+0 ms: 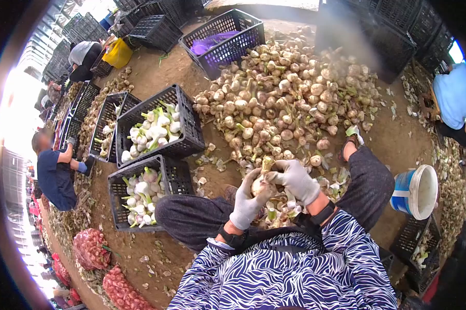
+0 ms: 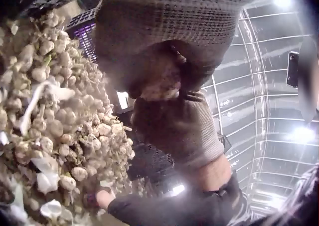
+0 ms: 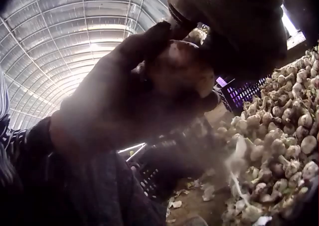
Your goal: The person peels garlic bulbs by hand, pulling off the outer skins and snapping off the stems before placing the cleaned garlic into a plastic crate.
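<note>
My gloved left hand point(image 1: 246, 202) holds a garlic bulb point(image 1: 263, 187) over my lap, its stub of stem pointing up. The gloved right hand point(image 1: 301, 182) meets it from the other side, thumb and fingers pinching the bulb near the stem. In the right wrist view the bulb point(image 3: 187, 71) shows pale and rounded, cupped in the left hand point(image 3: 112, 99), with the right hand point(image 3: 239, 29) over its top. Both hands look dark in the left wrist view, and the bulb point(image 2: 160, 84) is partly hidden between them.
A big heap of unpeeled garlic point(image 1: 279, 98) lies ahead. Black crates of cleaned white garlic point(image 1: 155, 129) stand at left, a crate with purple netting point(image 1: 228, 26) behind. A white-and-blue bucket point(image 1: 419, 192) sits at right. Red net sacks point(image 1: 91, 249) lie lower left; other people sit around.
</note>
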A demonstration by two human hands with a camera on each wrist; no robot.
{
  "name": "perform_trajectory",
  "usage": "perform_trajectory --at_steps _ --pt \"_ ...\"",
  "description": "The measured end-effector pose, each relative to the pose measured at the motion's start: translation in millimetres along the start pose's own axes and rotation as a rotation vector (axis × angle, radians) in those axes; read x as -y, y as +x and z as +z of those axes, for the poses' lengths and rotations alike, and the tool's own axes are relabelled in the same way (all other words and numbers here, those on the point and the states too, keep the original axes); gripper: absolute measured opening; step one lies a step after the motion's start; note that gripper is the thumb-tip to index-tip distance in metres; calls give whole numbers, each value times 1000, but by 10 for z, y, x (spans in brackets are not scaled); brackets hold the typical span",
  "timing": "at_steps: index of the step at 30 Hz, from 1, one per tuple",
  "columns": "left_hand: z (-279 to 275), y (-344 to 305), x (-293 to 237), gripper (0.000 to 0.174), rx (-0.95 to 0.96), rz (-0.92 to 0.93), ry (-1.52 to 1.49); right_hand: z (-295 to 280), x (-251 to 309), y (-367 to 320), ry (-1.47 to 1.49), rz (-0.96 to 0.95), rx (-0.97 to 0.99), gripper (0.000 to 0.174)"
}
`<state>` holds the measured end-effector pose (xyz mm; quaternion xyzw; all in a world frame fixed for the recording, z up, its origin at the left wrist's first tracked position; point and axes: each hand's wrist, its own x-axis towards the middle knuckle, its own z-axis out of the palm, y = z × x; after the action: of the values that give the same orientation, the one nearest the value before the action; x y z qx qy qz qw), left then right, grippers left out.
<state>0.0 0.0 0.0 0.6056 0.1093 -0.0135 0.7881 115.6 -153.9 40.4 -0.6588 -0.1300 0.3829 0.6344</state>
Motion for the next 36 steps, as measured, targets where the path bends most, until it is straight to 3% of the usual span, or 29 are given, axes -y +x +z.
perform_trajectory --at_steps 1,2,5,6,9,10,11,13,14,17,18,22,25,26,29,33,35,36 --pt "58 7 -50 77 7 -47 -173 -102 24 -39 14 56 51 27" --pt "114 19 -92 77 15 -95 -345 -167 -15 -88 269 59 86 25" --pt "78 -36 -230 80 63 1 -368 -252 -189 -15 -93 -68 53 30" --pt "58 15 -152 83 89 51 -312 -251 -156 -38 -253 -181 -85 37" --pt "55 11 -64 87 13 128 -266 -303 8 -128 -316 -229 -147 41" --pt "32 1 -107 87 70 108 -306 -292 10 -153 -119 -104 -37 47" --pt "64 -8 -142 87 61 91 -285 -239 -28 -163 -181 -199 -33 44" --pt "125 -10 -177 87 42 61 -245 -97 21 -195 -7 -139 59 41" --pt "135 -2 -97 85 -32 123 82 -30 -128 -144 158 -95 54 39" --pt "135 2 -29 88 2 186 98 8 -139 -166 10 -95 -29 35" --pt "184 -46 -159 85 55 -15 -216 -1 -165 -166 40 -127 -22 29" --pt "195 -23 -185 79 101 32 -430 -237 -139 -235 177 -91 219 30" --pt "225 9 -239 87 96 65 -488 -335 -26 -328 101 -132 117 34" --pt "210 -4 -254 87 81 49 -438 -352 -75 -311 -96 -197 8 36" --pt "189 9 -163 88 96 120 -316 -334 -17 -329 -109 -177 -55 37" --pt "233 -22 -127 91 89 147 -91 -198 -2 -310 -73 -95 96 34" --pt "168 36 3 81 80 240 -2 -188 -147 -272 -39 -124 13 30" --pt "197 37 -47 77 70 161 -141 -172 -200 -267 -21 -138 -25 29"
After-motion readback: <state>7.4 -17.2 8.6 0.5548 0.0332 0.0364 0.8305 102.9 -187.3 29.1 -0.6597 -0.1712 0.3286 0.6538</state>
